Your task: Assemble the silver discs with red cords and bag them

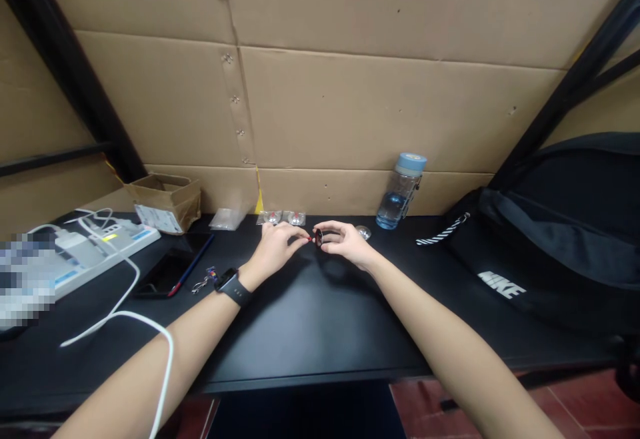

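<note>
Over the far middle of the black table, my left hand (279, 247) pinches a small red piece (309, 239) between thumb and fingertips. My right hand (349, 243) grips a small round dark part with a shiny rim (319, 238), its open face turned toward the red piece. The two parts are very close; I cannot tell whether they touch. Behind my left hand lie two clear packets (295, 217) with shiny round contents and red spots. Just beyond my right hand rests a shiny round piece (364, 232), partly hidden by that hand.
A water bottle (400, 192) stands at the back right, beside a black backpack (540, 245). On the left are a cardboard box (167, 200), a plastic bag (227, 218), a tablet (173, 269), a keychain (201, 284) and a power strip (107, 252). A white cable (167, 352) crosses my left forearm.
</note>
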Available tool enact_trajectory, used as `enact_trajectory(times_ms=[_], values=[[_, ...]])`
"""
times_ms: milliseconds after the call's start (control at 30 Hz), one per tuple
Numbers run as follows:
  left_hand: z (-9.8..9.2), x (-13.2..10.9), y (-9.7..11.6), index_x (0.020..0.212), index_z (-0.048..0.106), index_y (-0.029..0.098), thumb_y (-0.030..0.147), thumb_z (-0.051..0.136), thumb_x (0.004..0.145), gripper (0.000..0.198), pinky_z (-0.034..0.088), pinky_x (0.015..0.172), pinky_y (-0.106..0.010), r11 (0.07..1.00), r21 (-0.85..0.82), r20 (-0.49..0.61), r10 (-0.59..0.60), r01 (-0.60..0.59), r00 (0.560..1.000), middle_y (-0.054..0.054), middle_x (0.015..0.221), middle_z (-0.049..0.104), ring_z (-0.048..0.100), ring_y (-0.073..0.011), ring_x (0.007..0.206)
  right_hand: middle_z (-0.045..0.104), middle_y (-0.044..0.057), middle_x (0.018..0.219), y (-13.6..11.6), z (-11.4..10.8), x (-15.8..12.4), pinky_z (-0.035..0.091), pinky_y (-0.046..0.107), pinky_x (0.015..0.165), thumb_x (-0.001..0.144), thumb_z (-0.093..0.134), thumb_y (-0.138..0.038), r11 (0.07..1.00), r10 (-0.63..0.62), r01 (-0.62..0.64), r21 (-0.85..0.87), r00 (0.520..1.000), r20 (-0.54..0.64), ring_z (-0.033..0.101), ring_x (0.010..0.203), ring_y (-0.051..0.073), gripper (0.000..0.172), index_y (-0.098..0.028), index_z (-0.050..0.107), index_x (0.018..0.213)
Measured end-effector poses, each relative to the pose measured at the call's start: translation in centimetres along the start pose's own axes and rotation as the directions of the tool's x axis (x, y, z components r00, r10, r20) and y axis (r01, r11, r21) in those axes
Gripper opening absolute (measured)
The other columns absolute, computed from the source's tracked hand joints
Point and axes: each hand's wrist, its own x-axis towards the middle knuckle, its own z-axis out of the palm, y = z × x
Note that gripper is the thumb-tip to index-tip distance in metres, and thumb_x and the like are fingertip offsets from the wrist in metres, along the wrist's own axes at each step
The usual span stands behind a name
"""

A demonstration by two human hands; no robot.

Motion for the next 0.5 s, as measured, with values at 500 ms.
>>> enact_trajectory(times_ms=[500], values=[[0.4, -0.4, 1.5, 0.098, 0.07, 0.027, 0.033, 0.061, 0.098, 0.012, 0.027, 0.088, -0.039, 0.992, 0.066, -0.06, 0.11, -0.106, 0.992, 0.0, 0.104, 0.076, 0.064, -0.0204, 0.104, 0.069, 0.007, 0.119, 0.3, 0.8, 0.0, 0.054, 0.038, 0.095, 0.064, 0.086, -0.018, 0.987, 0.028, -0.03, 0.157, 1.0, 0.014, 0.069, 0.093, 0.018, 0.052, -0.022, 0.072, 0.114]])
